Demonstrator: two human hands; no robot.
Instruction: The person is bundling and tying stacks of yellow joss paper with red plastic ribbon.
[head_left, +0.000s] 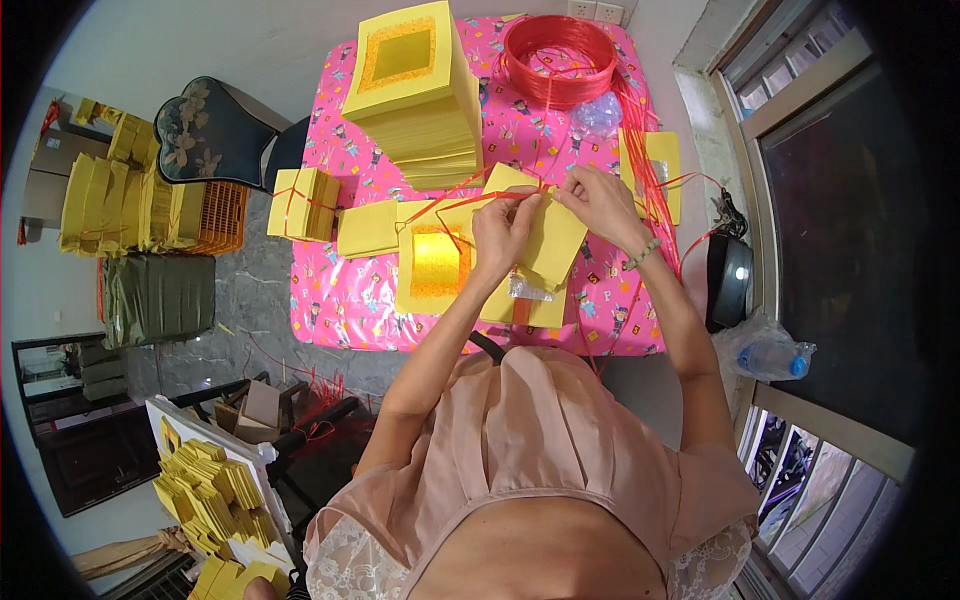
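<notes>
My left hand [503,232] pinches a red plastic strap [455,206], whose loose length trails to the left across the yellow paper. Just to its right, my right hand [602,206] is closed in a pinch at the same strap, its fingertips close to the left ones. Beneath both hands lies a tilted bundle of yellow paper [555,240], with the strap at its far edge. A yellow sheet with a shiny gold square [441,262] lies beside the left wrist. Farther left are a small yellow stack [368,229] and a bundle tied with red strap [304,204].
On the pink patterned table [335,320], a tall stack of yellow paper [425,120] stands at the back, beside a coil of red strap [560,65]. A chair [205,140] is at the left. A bagged bottle [772,358] is by the window at right.
</notes>
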